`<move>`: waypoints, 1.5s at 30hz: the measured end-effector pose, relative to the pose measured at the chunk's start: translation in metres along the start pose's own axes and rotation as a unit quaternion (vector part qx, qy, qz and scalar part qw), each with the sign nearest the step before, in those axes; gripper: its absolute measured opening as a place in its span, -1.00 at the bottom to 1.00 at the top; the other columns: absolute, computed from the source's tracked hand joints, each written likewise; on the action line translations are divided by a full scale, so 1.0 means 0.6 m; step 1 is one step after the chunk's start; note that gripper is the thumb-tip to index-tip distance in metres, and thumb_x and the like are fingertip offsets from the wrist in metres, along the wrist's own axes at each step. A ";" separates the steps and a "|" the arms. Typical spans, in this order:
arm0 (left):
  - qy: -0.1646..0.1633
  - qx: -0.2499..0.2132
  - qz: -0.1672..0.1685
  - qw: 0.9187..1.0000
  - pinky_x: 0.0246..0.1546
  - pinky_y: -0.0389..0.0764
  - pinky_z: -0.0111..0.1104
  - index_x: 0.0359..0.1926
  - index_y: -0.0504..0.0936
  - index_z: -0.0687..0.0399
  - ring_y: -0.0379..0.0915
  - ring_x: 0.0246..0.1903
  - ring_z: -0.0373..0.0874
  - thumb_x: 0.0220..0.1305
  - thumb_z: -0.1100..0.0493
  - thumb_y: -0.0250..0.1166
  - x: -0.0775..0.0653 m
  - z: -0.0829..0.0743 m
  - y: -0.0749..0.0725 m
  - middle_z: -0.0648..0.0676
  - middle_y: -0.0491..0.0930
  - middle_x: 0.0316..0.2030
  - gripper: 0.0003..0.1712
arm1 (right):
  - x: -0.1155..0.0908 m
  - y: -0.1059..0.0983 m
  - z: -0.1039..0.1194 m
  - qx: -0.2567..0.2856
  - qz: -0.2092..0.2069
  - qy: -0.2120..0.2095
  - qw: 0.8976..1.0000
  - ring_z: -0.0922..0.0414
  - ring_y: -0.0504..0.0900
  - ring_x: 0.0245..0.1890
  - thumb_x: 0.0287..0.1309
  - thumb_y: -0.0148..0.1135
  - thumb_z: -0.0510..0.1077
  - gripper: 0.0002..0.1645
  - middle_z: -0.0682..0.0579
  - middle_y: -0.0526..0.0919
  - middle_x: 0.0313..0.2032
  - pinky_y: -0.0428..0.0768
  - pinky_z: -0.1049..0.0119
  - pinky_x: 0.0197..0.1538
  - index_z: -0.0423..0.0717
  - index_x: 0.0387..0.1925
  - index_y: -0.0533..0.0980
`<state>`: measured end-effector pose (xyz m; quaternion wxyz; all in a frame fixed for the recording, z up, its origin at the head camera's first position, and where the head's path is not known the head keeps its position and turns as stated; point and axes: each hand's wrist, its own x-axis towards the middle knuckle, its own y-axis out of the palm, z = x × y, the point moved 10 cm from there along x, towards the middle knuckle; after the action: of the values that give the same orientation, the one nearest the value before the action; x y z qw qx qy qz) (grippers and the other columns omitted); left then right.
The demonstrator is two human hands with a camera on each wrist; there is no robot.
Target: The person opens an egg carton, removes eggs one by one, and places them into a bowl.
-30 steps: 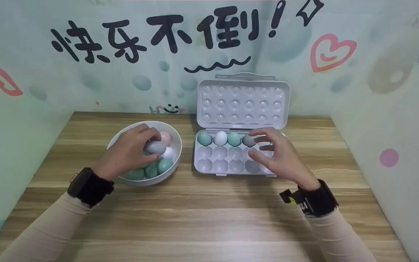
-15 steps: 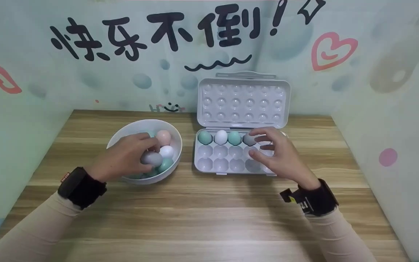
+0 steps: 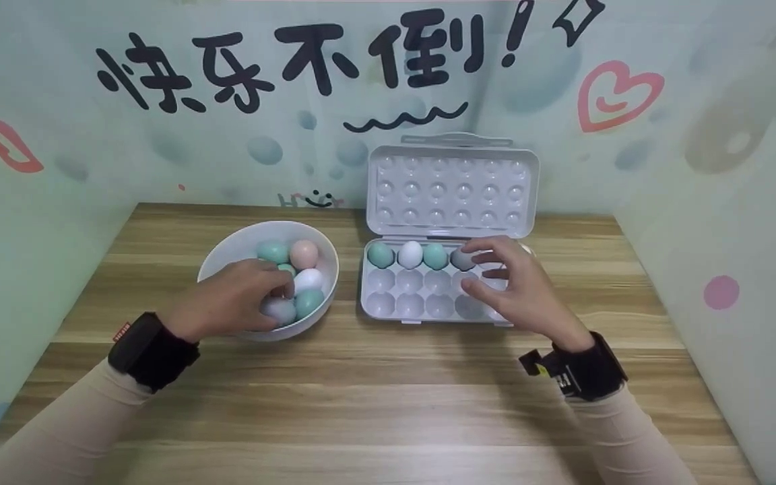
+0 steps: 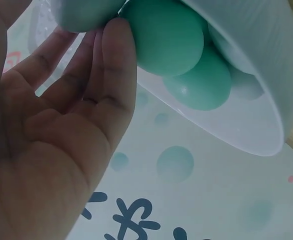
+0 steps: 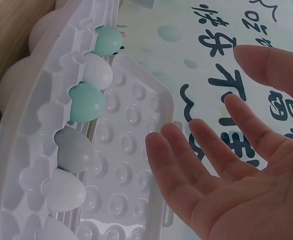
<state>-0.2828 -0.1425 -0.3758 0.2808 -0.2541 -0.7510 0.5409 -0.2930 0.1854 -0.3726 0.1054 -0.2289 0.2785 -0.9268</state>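
My left hand (image 3: pixel 230 296) reaches into the white bowl (image 3: pixel 216 254), thumb and fingers around a grey egg (image 3: pixel 279 311) at the near right side. The left wrist view shows the same grey egg (image 4: pixel 84 12) between thumb and fingertips, beside a green egg (image 4: pixel 164 37). Around it in the bowl lie a pink egg (image 3: pixel 304 254), a white egg (image 3: pixel 308 280) and green ones. Over the right part of the egg carton (image 3: pixel 395 318), my right hand (image 3: pixel 519 289) hovers with loosely bent fingers, holding nothing. Eggs fill the carton's back row, among them a grey egg (image 5: pixel 74 150).
The carton's lid (image 3: pixel 452 192) stands raised behind its tray, close to the printed backdrop (image 3: pixel 226 155). Front rows of the tray show bare cups. Wooden tabletop (image 3: pixel 361 404) stretches between bowl and carton and toward the person.
The left hand has lowered the grey egg toward the near side of the bowl, uncovering green eggs at the back. My right hand has stayed in place.
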 end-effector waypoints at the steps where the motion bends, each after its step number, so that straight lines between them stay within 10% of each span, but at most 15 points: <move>1: 0.002 0.000 0.001 1.000 -0.27 0.47 -0.30 -0.28 0.66 0.14 0.34 -0.37 -0.17 -0.02 0.41 0.54 0.000 -0.001 0.000 0.00 0.55 -0.43 -0.71 | 0.000 0.000 0.000 0.000 0.000 0.000 1.000 -0.02 0.68 0.16 0.20 0.49 -0.35 -0.43 -0.04 0.64 0.18 0.70 -0.01 0.18 -0.18 0.24 0.56; 8: -0.020 -0.008 0.019 1.000 -0.24 0.46 -0.27 -0.19 0.70 0.15 0.36 -0.36 -0.14 0.09 0.34 0.57 0.001 -0.001 0.000 0.05 0.56 -0.41 -0.73 | -0.002 0.001 -0.001 -0.007 0.004 -0.001 1.000 -0.04 0.67 0.18 0.23 0.49 -0.32 -0.44 -0.04 0.64 0.19 0.70 0.01 0.18 -0.18 0.25 0.55; 19: -0.018 0.006 -0.113 0.993 0.13 0.66 -0.02 0.10 0.69 -0.01 0.55 0.12 0.03 0.24 0.07 0.57 0.029 -0.053 -0.042 0.07 0.67 0.09 -0.57 | 0.020 0.011 0.039 -0.067 0.012 -0.050 0.996 0.03 0.67 0.12 0.14 0.55 -0.30 -0.39 -0.02 0.63 0.19 0.73 0.08 0.10 -0.13 0.24 0.57; 29: -0.038 -0.008 -0.151 0.988 0.34 0.52 0.02 0.36 0.57 -0.06 0.37 0.37 0.11 0.18 -0.10 0.60 0.053 -0.075 -0.023 0.09 0.46 0.42 -0.24 | 0.094 0.094 0.077 -0.249 0.136 -0.116 0.952 -0.09 0.50 0.31 0.15 0.57 -0.18 -0.24 -0.11 0.51 0.32 0.55 -0.03 0.35 -0.02 0.38 0.51; 45: -0.023 -0.039 -0.178 0.983 0.39 0.43 -0.06 0.40 0.55 -0.09 0.39 0.34 0.09 0.13 -0.08 0.63 0.070 -0.086 0.002 0.02 0.47 0.40 -0.18 | 0.174 0.228 0.054 -0.361 0.211 -0.118 0.901 -0.18 0.60 0.16 0.04 0.63 -0.28 -0.14 -0.16 0.56 0.24 0.67 -0.03 0.16 -0.01 0.40 0.52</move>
<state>-0.2768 -0.0786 -0.3575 0.3457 -0.1145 -0.8110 0.4579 -0.3592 0.0236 -0.3876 0.2409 -0.2952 0.6212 -0.6848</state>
